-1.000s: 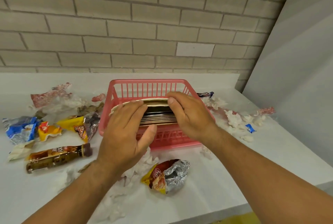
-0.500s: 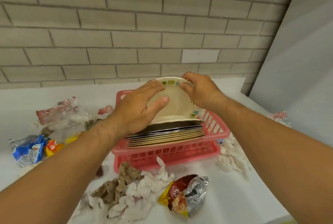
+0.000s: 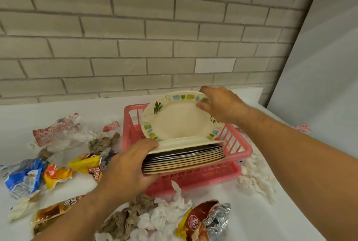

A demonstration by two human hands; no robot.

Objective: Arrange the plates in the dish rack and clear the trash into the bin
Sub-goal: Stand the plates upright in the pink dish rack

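Note:
A pink plastic dish rack (image 3: 243,150) stands on the white counter and holds a stack of plates (image 3: 186,160) lying nearly flat, cream on top, dark and tan below. My right hand (image 3: 220,106) grips the top rim of a cream plate with green and blue squares (image 3: 178,119), tilted up on its edge behind the stack. My left hand (image 3: 128,169) clasps the stack's left edge, thumb on top, fingers underneath.
Trash lies all around the rack: crumpled tissues (image 3: 164,215), a red foil snack bag (image 3: 205,220) in front, blue (image 3: 23,176) and yellow wrappers (image 3: 56,174) and a brown packet (image 3: 52,211) at the left, white tissue scraps (image 3: 257,180) at the right. A brick wall rises behind.
The patterned plate has been raised from the stack and stands more upright. My left hand came off it and dropped to the stack's left edge. My right hand stays on its rim.

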